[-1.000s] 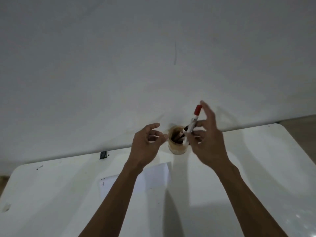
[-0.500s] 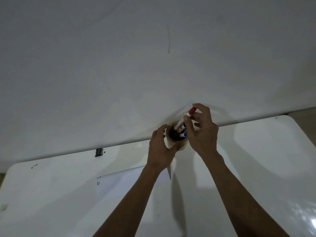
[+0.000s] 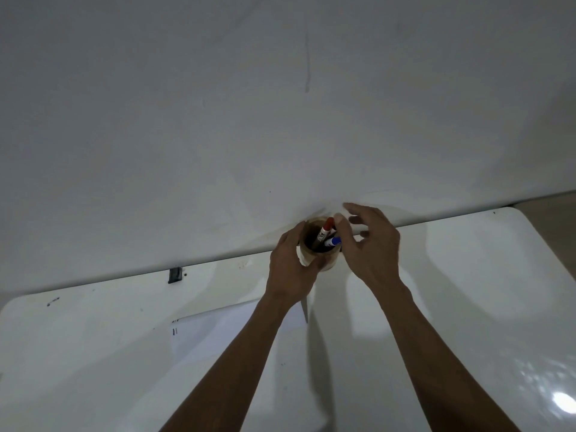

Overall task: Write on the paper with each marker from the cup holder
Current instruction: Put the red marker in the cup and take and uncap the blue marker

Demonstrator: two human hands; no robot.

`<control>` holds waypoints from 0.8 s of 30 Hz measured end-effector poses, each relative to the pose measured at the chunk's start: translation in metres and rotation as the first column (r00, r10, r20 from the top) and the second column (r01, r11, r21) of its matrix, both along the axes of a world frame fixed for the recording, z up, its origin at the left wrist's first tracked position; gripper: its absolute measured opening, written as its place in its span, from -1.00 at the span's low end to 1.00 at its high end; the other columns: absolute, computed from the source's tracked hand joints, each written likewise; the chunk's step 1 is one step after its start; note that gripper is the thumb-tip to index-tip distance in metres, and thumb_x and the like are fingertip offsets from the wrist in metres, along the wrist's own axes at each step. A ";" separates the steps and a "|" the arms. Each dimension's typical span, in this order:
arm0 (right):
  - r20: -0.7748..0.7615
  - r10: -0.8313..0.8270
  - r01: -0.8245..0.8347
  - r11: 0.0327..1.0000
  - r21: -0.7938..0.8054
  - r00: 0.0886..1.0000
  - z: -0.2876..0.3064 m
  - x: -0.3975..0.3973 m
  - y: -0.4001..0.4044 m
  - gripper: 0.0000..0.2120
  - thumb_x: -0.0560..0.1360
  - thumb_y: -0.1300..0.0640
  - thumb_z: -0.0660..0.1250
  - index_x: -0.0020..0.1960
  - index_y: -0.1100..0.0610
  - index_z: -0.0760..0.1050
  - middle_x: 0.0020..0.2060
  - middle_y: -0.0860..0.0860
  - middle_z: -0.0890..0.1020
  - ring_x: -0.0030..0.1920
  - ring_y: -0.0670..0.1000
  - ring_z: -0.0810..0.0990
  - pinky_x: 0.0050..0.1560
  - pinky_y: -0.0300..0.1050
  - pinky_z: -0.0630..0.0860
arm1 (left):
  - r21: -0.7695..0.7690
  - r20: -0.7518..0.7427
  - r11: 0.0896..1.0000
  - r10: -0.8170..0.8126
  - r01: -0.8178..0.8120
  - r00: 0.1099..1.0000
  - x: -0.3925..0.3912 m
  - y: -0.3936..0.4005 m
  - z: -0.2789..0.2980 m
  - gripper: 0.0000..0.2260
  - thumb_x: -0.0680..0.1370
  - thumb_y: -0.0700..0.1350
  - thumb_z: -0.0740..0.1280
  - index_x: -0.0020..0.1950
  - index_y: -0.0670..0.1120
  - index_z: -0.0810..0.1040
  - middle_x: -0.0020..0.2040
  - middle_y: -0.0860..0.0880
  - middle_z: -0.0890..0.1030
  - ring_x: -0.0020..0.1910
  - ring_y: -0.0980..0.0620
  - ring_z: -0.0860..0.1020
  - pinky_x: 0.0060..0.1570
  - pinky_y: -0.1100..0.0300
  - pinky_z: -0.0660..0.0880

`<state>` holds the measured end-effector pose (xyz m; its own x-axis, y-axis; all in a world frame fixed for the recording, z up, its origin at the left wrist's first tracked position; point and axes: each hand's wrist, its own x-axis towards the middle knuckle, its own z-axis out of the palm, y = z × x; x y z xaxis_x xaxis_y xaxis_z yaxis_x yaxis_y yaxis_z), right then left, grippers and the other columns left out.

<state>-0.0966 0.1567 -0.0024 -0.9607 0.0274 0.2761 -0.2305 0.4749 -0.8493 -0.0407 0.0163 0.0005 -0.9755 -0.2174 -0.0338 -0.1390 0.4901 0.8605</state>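
Since the last frame we dropped the red marker (image 3: 325, 229) into the cup holder (image 3: 318, 243), table (image 3: 467, 307) 12 o'clock edge. Paper (image 3: 218, 335) sits at cup's 7 o'clock. Left hand (image 3: 291, 269) wraps the cup; right hand (image 3: 369, 247) fingers spread, empty, at its 3 o'clock. Blue marker (image 3: 333, 242) beside red.

a tan cup holder (image 3: 314, 260) holds a red-capped marker (image 3: 325, 228) and a blue-capped marker (image 3: 333, 242) above a glossy white surface (image 3: 467, 275); white paper (image 3: 218, 335) bears small black marks, before a plain pale grey wall (image 3: 280, 104).
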 end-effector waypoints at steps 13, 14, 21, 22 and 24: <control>0.050 -0.021 0.025 0.996 -0.091 0.999 -0.011 0.031 0.000 -0.91 0.47 0.17 0.55 -0.04 0.11 0.70 -0.15 0.02 0.72 -0.17 -0.20 0.62 -0.29 -0.45 0.45 | 0.068 -0.010 0.997 0.029 -0.028 1.000 0.001 -0.003 -0.010 -0.49 0.45 -0.12 0.47 0.21 0.41 0.44 0.11 0.40 0.56 0.18 0.32 0.50 0.14 0.03 0.58; 0.037 -0.041 0.044 0.994 -0.100 0.999 -0.006 0.030 0.001 -0.92 0.48 0.18 0.53 -0.03 0.12 0.69 -0.14 0.02 0.71 -0.17 -0.24 0.63 -0.30 -0.44 0.46 | 0.076 -0.005 0.997 0.026 -0.026 1.000 0.001 -0.003 -0.009 -0.50 0.44 -0.08 0.48 0.20 0.42 0.43 0.11 0.41 0.55 0.17 0.34 0.49 0.14 0.01 0.59; 0.046 -0.194 0.198 0.922 -0.332 0.980 0.046 0.030 0.015 -0.90 0.60 0.11 0.40 0.05 0.14 0.60 -0.15 -0.11 0.70 -0.09 -0.19 0.68 -0.17 -0.27 0.57 | 0.045 0.005 0.999 -0.001 0.001 1.000 0.003 -0.002 -0.006 -0.35 0.43 -0.17 0.51 0.10 0.54 0.32 0.06 0.48 0.46 0.09 0.26 0.51 0.15 -0.06 0.58; 0.049 -0.202 0.206 0.906 -0.369 0.978 0.052 0.030 0.017 -0.90 0.60 0.10 0.39 0.06 0.13 0.59 -0.14 -0.10 0.71 -0.07 -0.12 0.70 -0.11 -0.18 0.61 | 0.037 0.006 0.999 -0.005 0.005 1.000 0.002 -0.003 -0.006 -0.34 0.43 -0.18 0.51 0.11 0.55 0.32 0.07 0.46 0.46 0.10 0.21 0.52 0.15 -0.09 0.58; 0.040 -0.193 0.192 0.883 -0.429 0.980 0.062 0.034 0.020 -0.89 0.62 0.07 0.37 0.06 0.10 0.58 -0.12 -0.02 0.72 -0.05 0.00 0.72 0.00 0.06 0.66 | 0.031 0.012 0.999 -0.036 0.035 0.999 0.002 -0.005 -0.005 -0.34 0.42 -0.17 0.52 0.13 0.54 0.33 0.08 0.44 0.48 0.09 0.21 0.53 0.15 -0.12 0.58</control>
<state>-0.0627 0.1770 0.0599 -0.9235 0.3282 0.1989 -0.1754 0.0999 -0.9794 -0.0382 0.0118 -0.0041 -0.9820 -0.1814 -0.0521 -0.1328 0.4680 0.8737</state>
